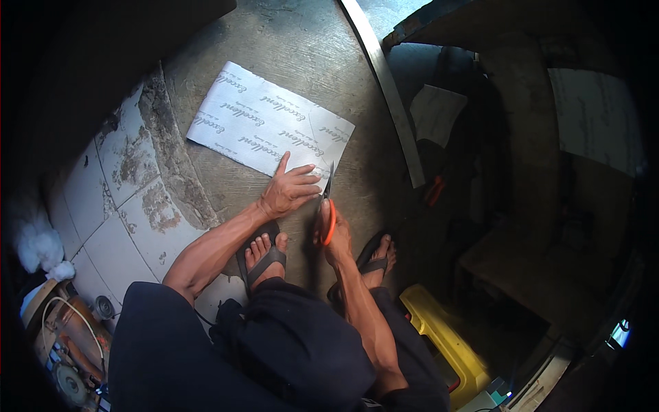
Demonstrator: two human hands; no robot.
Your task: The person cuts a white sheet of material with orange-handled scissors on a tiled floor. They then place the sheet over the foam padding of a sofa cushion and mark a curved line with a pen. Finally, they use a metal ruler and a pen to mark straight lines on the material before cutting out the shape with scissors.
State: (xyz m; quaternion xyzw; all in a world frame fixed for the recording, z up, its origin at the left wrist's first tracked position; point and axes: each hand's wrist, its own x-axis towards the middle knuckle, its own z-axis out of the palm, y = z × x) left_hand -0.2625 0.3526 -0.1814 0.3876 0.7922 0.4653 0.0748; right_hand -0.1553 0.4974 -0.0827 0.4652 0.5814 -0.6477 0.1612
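Observation:
On the worn concrete floor lies a white printed sheet (261, 117), roughly rectangular, with a thin line running across its right part. My left hand (285, 192) rests at the sheet's near edge, fingers stretched out and pressing its lower right corner. My right hand (335, 233) grips a pair of scissors (328, 223) by the orange handles. Their dark blades point away from me and meet the sheet's lower right corner, just beside my left fingertips. How far apart the blades stand is hard to make out.
A long metal straightedge (388, 89) lies to the right of the sheet. Beyond it, in shadow, are another pale sheet piece (438, 113) and a red-handled tool (434, 191). White tiles (141, 206) line the left. A yellow plastic object (446, 343) stands by my right leg.

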